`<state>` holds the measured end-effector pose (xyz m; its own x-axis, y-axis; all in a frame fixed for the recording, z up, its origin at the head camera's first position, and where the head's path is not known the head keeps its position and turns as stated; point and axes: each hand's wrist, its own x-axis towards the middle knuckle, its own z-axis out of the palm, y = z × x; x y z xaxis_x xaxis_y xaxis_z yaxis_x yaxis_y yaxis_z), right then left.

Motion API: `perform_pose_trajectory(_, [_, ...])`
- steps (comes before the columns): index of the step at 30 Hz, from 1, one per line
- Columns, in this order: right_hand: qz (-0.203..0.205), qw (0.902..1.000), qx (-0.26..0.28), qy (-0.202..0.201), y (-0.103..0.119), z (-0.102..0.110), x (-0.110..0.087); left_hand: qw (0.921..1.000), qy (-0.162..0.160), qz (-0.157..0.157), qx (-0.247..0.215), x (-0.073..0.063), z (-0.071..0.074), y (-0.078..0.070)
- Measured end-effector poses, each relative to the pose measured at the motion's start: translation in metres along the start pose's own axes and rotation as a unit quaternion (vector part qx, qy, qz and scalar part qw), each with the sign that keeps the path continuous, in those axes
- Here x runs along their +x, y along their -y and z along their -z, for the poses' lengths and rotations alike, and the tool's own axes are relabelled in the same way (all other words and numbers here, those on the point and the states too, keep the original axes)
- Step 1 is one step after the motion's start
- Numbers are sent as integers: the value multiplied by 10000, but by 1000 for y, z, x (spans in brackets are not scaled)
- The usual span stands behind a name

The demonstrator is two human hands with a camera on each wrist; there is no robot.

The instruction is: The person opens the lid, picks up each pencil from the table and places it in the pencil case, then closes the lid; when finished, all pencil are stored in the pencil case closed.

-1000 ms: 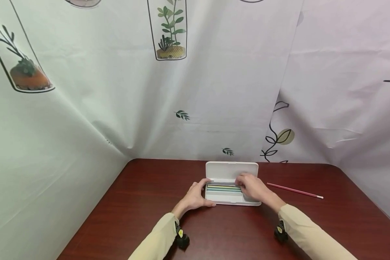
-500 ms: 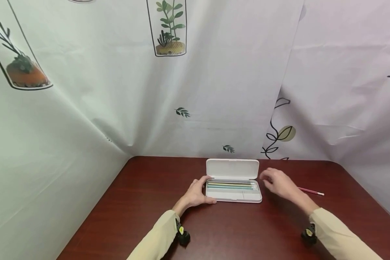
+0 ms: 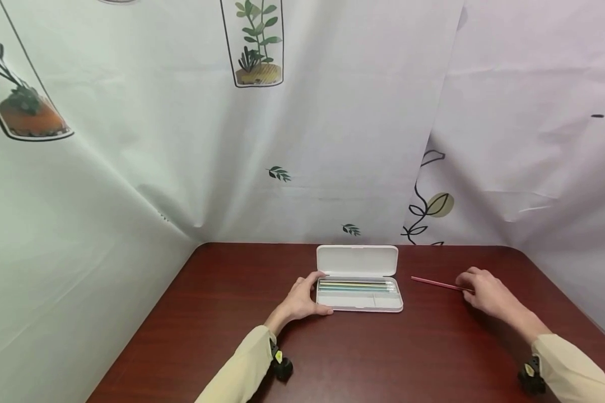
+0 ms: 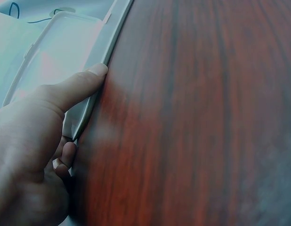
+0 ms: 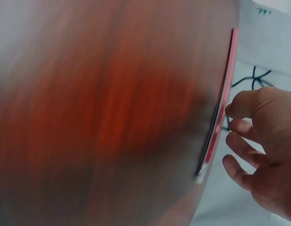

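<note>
A white pencil case [image 3: 353, 302] lies on the table with its lid [image 3: 357, 261] raised at the back. Several pencils [image 3: 355, 287] lie side by side in its rear compartment. My left hand [image 3: 298, 300] grips the case's left end, thumb at the front edge and fingers toward the back; the left wrist view shows the thumb [image 4: 91, 75] along that edge. Off to the right, a pink pencil [image 3: 433, 282] with a white eraser end [image 5: 200, 175] lies on the table. My right hand [image 3: 490, 292] hovers at its right part, fingers loosely bent and seemingly apart from it.
The dark red-brown table [image 3: 363, 358] runs back to a white printed cloth [image 3: 333, 140] hanging behind and at the sides. The case's front compartment has a small divider [image 3: 375, 300]. Black camera mounts [image 3: 282, 366] sit at both wrists.
My right hand has left the case and moved right to the pink pencil, uncovering the eraser ends of the pencils inside the case. My left hand keeps its hold on the case.
</note>
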<state>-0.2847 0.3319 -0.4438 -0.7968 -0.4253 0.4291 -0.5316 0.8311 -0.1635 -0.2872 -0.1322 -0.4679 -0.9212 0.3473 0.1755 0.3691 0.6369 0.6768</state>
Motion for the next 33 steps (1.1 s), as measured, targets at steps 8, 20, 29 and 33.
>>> perform_pose_trajectory(8, [-238, 9995, -157, 169, -12, 2, -11, 10000, -24, -43, 11, 1, 1, 0])
perform_pose_trajectory(20, [-351, 9981, -238, 438, -13, 2, -11, 10000, -18, -71, 33, 3, 0, -1])
perform_pose_trajectory(29, [-423, 9972, -281, 551, -11, 0, -11, 10000, 5, -18, 0, 0, 1, 0])
perform_pose_trajectory(33, [-441, 9972, -279, 526, -9, -2, -14, 10000, 22, -17, 7, -2, 1, 1])
